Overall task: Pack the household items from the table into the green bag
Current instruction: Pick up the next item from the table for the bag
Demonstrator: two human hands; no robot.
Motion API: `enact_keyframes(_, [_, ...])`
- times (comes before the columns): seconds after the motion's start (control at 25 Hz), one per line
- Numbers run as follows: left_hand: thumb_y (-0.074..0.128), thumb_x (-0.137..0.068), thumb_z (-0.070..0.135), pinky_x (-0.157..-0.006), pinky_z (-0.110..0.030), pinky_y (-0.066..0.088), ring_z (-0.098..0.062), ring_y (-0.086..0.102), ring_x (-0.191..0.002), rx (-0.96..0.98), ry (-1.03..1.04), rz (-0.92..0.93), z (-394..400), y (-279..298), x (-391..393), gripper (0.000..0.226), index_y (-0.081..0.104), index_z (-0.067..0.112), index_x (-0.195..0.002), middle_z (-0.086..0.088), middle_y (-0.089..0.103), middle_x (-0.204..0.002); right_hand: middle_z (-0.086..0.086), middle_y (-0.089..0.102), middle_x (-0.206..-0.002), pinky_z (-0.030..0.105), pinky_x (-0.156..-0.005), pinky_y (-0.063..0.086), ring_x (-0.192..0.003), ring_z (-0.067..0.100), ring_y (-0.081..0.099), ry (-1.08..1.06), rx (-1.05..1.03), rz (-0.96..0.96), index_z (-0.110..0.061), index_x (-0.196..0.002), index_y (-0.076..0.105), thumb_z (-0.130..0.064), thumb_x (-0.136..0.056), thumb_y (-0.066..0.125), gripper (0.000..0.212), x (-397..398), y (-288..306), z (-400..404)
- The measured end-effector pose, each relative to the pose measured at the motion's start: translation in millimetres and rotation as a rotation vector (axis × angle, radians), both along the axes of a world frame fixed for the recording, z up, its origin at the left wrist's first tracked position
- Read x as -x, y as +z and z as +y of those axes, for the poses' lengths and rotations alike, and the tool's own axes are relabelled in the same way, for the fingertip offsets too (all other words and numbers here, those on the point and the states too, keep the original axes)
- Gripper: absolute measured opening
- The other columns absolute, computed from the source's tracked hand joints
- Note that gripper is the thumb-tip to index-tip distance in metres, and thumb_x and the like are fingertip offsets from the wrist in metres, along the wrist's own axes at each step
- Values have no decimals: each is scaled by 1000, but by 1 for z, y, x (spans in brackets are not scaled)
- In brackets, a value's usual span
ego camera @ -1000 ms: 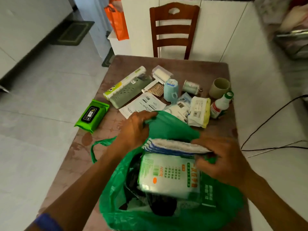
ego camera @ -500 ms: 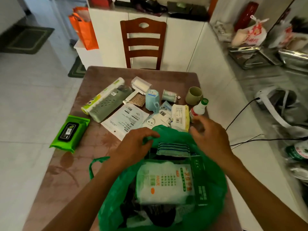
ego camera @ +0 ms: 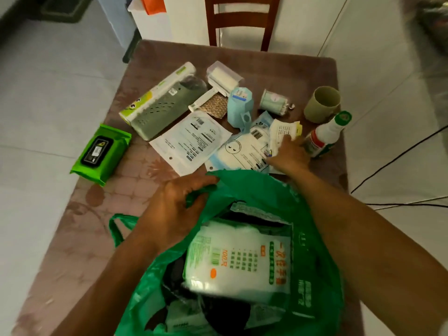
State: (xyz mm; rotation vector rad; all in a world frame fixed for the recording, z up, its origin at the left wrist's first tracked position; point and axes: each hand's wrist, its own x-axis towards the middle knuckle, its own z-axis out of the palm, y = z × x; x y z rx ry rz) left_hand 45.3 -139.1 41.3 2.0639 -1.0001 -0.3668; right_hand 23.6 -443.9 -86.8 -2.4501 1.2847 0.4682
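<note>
The green bag (ego camera: 315,275) stands open at the table's near edge, with a white pack with green print (ego camera: 240,260) and dark items inside. My left hand (ego camera: 174,207) grips the bag's far rim and holds it open. My right hand (ego camera: 287,155) reaches past the bag and rests on a white and yellow wrapped pack (ego camera: 283,132), fingers closing on it. Beside that pack lie a flat blue and white packet (ego camera: 242,151) and a white bottle with a green cap (ego camera: 326,134).
The brown table (ego camera: 101,214) also holds a green wipes pack (ego camera: 101,154), a grey perforated case (ego camera: 167,110), a white sachet (ego camera: 191,141), a light blue container (ego camera: 240,105), a lint roller (ego camera: 224,77) and a beige mug (ego camera: 322,103). A wooden chair (ego camera: 242,20) stands behind.
My right hand left the bag's rim and moved forward to the white and yellow pack. The pack in the bag has settled lower. My left hand keeps its hold on the rim.
</note>
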Motion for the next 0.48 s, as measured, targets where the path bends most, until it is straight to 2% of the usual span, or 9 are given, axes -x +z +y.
enact_keyframes(0.04, [66,-83,-2,-81,-6,47,14,59,-95,-7,4,1,0,1,4,37,66,14,-116,8,66,-111,15,39,-137,43,-85,49,-116,35,51,-20,-80,-40,-16,-132,38,-49,-75,71,73,1,3,-1])
enact_keyframes(0.08, [66,-83,-1,-83,-8,48,11,60,-96,-9,8,5,1,2,5,38,66,16,-117,6,67,-113,11,49,-120,39,-76,49,-103,30,56,-105,-207,-159,-16,-117,47,-42,-78,71,54,5,10,-1])
enact_keyframes(0.16, [66,-83,1,-87,-15,52,2,61,-100,-27,-6,11,3,3,5,43,62,17,-123,5,64,-119,10,59,-103,36,-69,50,-82,24,59,-476,-637,-566,-16,-95,54,-28,-86,64,18,18,41,10])
enact_keyframes(0.2, [68,-82,4,-91,-20,52,-4,59,-107,-68,-21,0,6,3,3,50,57,17,-129,5,60,-125,10,63,-104,39,-71,52,-83,25,61,-629,-867,-748,-18,-92,56,-22,-91,59,5,31,66,21])
enact_keyframes(0.24, [69,-80,6,-96,-26,50,-10,55,-115,-139,-39,-8,9,3,0,59,50,17,-135,2,55,-133,8,66,-106,42,-75,54,-90,27,64,-647,-1013,-890,-20,-93,58,-16,-92,55,5,46,88,32])
enact_keyframes(0.28, [70,-78,7,-101,-30,47,-15,50,-122,-215,-64,-21,12,3,-5,67,44,17,-140,0,50,-139,6,68,-107,45,-79,54,-99,30,64,-553,-1070,-999,-21,-95,60,-9,-89,56,14,66,112,43])
enact_keyframes(0.36, [66,-75,2,-104,-33,44,-20,46,-129,-259,-89,-42,13,11,-12,73,41,17,-142,-2,46,-143,4,70,-105,48,-82,52,-107,31,63,-227,-1094,-1136,-24,-89,62,2,-74,61,31,110,165,64])
enact_keyframes(0.44, [64,-74,-1,-99,-28,44,-20,50,-125,-175,-111,-25,10,27,-21,65,49,16,-135,1,52,-135,5,65,-102,37,-77,56,-104,22,63,194,-1049,-1081,-21,-81,56,4,-59,67,34,141,211,94])
enact_keyframes(0.48, [65,-76,3,-97,-27,43,-20,52,-123,-115,-146,-28,9,34,-23,58,53,15,-131,3,55,-131,3,62,-101,26,-77,55,-103,14,62,365,-929,-980,-18,-79,52,-1,-57,72,34,148,217,110])
